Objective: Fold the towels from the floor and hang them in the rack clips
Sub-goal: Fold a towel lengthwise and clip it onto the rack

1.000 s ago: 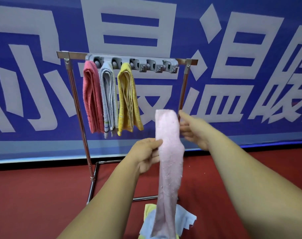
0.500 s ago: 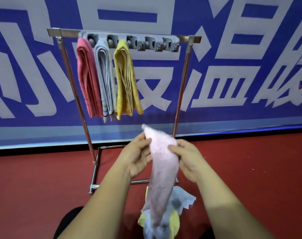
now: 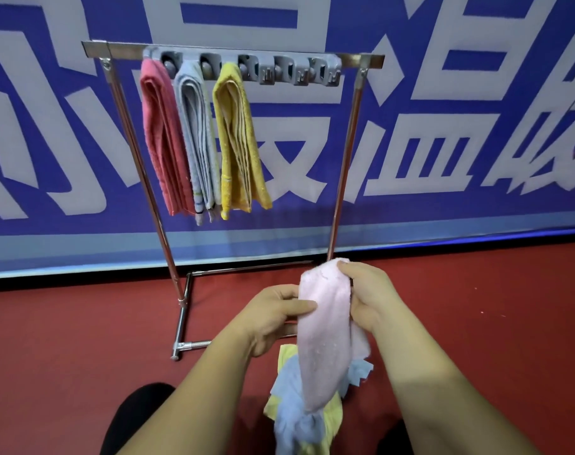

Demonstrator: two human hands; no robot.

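Pale pink terry cloth, a towel folded into a long narrow band, is held upright in front of the person, low before the rack and apart from it. Its upper end is grasped by the right hand, whose fingers are curled over the top and right edge. The left hand grips the left edge slightly lower, with the thumb laid across the front face and the fingers bent behind. The lower end of the band hangs down onto a heap on the red floor, where a light blue cloth and a yellow cloth are seen bunched together.

A grey clip strip is fixed along the top bar of the metal rack. Three folded towels are hung from its left part, side by side: a coral towel leftmost, a grey-blue towel in the middle and a yellow towel on the right. Further clips are noted along the strip to the right of the yellow towel.

A blue banner with large pale characters is stretched behind the rack. Dark clothing is visible at the lower left, under the left forearm.
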